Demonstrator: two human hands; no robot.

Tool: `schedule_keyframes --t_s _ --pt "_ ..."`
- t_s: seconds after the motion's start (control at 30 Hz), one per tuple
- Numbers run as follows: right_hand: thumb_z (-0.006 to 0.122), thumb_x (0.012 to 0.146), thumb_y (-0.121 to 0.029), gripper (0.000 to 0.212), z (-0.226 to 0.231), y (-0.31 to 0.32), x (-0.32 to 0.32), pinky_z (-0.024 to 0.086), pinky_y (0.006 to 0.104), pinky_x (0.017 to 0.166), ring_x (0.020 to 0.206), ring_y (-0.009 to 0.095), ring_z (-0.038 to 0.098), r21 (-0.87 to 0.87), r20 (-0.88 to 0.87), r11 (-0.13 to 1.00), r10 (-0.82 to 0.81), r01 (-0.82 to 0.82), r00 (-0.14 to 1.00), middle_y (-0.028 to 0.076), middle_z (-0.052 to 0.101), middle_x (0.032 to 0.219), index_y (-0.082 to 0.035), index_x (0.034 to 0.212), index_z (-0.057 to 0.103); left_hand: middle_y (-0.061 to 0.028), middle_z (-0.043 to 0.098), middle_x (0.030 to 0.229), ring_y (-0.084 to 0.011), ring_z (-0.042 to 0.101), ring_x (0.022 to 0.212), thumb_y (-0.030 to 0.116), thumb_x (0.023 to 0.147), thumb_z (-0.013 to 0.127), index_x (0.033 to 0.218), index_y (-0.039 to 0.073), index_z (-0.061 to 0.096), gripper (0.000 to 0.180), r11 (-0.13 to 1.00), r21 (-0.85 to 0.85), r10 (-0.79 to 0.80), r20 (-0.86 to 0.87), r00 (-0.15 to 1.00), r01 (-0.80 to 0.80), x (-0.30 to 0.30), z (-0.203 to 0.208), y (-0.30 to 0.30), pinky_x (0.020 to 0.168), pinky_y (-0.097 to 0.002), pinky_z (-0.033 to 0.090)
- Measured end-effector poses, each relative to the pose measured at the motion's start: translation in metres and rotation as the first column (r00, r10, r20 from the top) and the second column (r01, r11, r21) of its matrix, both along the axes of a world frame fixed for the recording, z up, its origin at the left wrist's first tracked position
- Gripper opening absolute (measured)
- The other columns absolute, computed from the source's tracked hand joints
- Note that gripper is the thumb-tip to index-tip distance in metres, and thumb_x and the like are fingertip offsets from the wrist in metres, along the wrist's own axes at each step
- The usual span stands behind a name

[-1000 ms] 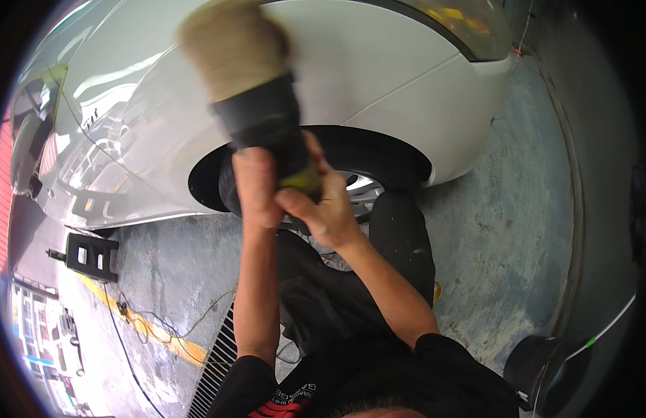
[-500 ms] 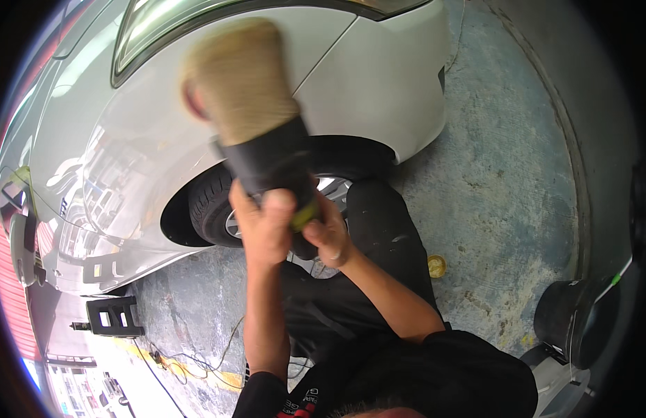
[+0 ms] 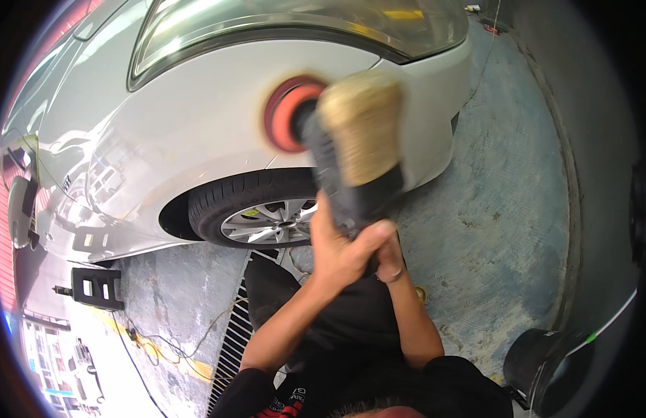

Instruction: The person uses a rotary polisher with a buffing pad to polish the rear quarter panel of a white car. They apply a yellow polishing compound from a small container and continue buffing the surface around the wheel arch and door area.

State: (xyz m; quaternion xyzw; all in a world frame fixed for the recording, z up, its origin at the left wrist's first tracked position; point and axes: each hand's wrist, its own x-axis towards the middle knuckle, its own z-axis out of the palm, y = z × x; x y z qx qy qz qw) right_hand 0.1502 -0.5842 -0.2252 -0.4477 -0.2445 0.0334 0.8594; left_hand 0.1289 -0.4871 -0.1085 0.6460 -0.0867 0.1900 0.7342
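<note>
Both hands hold a black car polisher (image 3: 354,191), blurred by motion, whose upper part is wrapped in tan cloth or tape. Its round red and orange pad (image 3: 295,115) faces the silver-white car's fender (image 3: 218,118), between headlight and wheel arch; the pad looks to be against the paint. My left hand (image 3: 337,251) is closed round the handle, thumb across it. Partly hidden behind that thumb, my right hand (image 3: 390,258) is wrapped round the lower end of the tool.
Below the fender is the front wheel (image 3: 281,223), close to my knees. A black step stool (image 3: 98,288) and tangled cables (image 3: 159,346) lie on the left. Along the floor runs a drain grate (image 3: 232,341). A black bucket (image 3: 528,359) stands at the lower right, near the wall.
The polisher has swung right and its pad has turned into fuller view. Both hands moved right with it, still gripping. My view has shifted, showing more of the headlight.
</note>
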Motion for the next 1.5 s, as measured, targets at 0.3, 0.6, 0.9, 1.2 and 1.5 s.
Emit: schedule_keyframes --t_s 0.3,0.6,0.9,1.2,1.5 --pt "0.069 0.087 -0.080 0.107 -0.014 -0.008 -0.003 0.047 0.0344 0.109 0.125 0.019 0.063 0.058 -0.055 0.997 0.057 -0.054 0.997 0.010 0.066 0.136 0.006 0.149 0.051 -0.0124 0.072 0.115 -0.0230 0.071 0.104 0.037 0.081 0.094 0.143 -0.005 0.050 0.087 1.000 0.012 0.019 -0.002 1.000 -0.019 0.001 0.006 -0.013 0.094 -0.0372 0.057" --pt "0.085 0.080 -0.068 0.114 -0.013 0.125 -0.032 0.043 0.0365 0.114 0.129 0.022 0.061 0.095 0.060 0.953 0.284 -0.289 0.957 0.013 0.066 0.138 0.006 0.156 0.043 -0.0137 0.069 0.112 -0.0230 0.070 0.097 0.087 0.075 0.075 0.120 -0.004 0.061 0.102 0.994 0.110 0.032 -0.055 0.998 -0.026 -0.051 -0.029 0.123 0.083 -0.0377 0.056" --pt "0.086 0.082 -0.061 0.124 -0.014 0.124 -0.042 0.041 0.0371 0.117 0.139 0.022 0.055 0.310 -0.080 0.924 0.258 -0.222 0.963 0.017 0.060 0.150 0.007 0.166 0.024 -0.0158 0.072 0.123 -0.0244 0.071 0.110 0.074 0.061 0.094 0.129 -0.008 0.064 0.111 0.944 0.325 0.126 -0.186 0.974 -0.060 -0.040 0.000 0.100 0.097 -0.0399 0.056" --pt "0.086 0.083 -0.058 0.121 -0.024 0.120 -0.045 0.039 0.0394 0.119 0.140 0.025 0.056 0.280 -0.028 0.908 0.331 -0.311 0.943 0.020 0.060 0.150 0.009 0.164 0.027 -0.0145 0.073 0.122 -0.0243 0.071 0.107 0.072 0.060 0.096 0.133 -0.008 0.061 0.114 0.960 0.244 0.192 -0.212 0.958 -0.138 -0.062 -0.021 0.111 0.095 -0.0390 0.057" --pt "0.084 0.085 -0.056 0.112 0.002 0.094 -0.032 0.037 0.0421 0.121 0.143 0.031 0.054 0.231 0.064 0.930 0.279 -0.287 0.958 0.025 0.055 0.155 0.010 0.161 0.035 -0.0125 0.067 0.130 -0.0255 0.067 0.117 0.078 0.056 0.095 0.136 -0.004 0.059 0.120 0.958 0.213 0.240 -0.246 0.939 -0.189 -0.075 -0.048 0.119 0.100 -0.0400 0.054"
